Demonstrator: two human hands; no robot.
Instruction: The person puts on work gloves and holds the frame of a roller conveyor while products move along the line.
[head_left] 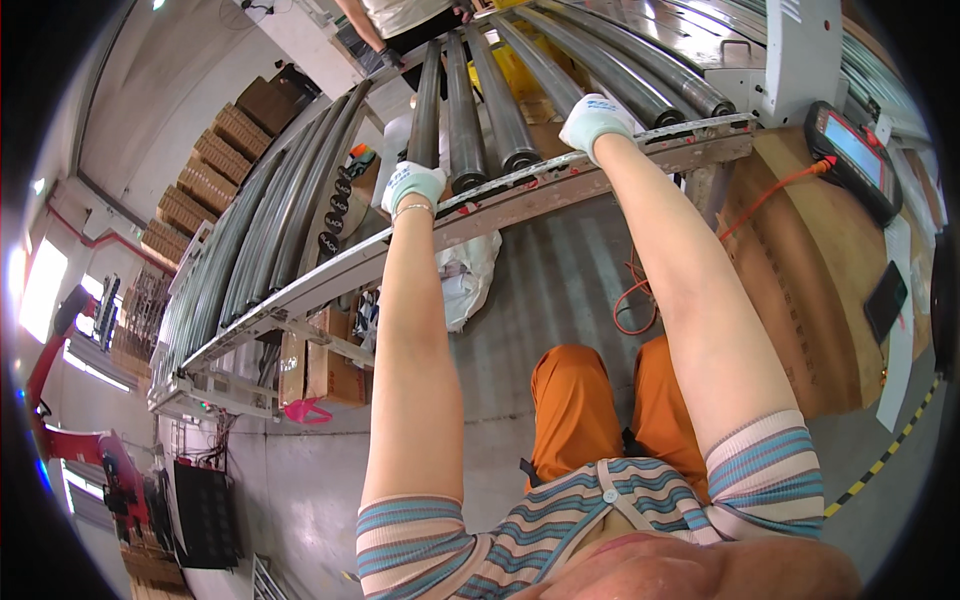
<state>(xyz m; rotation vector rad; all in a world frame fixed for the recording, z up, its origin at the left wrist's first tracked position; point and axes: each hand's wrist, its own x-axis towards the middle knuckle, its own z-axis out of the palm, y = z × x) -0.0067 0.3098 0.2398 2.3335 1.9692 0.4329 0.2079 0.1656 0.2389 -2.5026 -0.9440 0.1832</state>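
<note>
Both my hands wear pale knitted gloves and reach forward to a white metal rack (490,212). My left hand (413,187) is closed around the near end of a dark grey metal tube (427,110). Farther right, my right hand (597,122) has its fingers curled over the end of another metal tube (540,68). Two more tubes, a left one (466,125) and a right one (502,105), lie between my hands, their round ends toward me. The gloves hide the gripped ends and most of my fingertips.
Several tubes (265,215) lie to the left. A person (405,20) stands across the rack. At right are brown cardboard (780,290), a handheld screen controller (855,160) with an orange cable (765,200), and a black phone (886,302). A red robot arm (95,445) stands far left.
</note>
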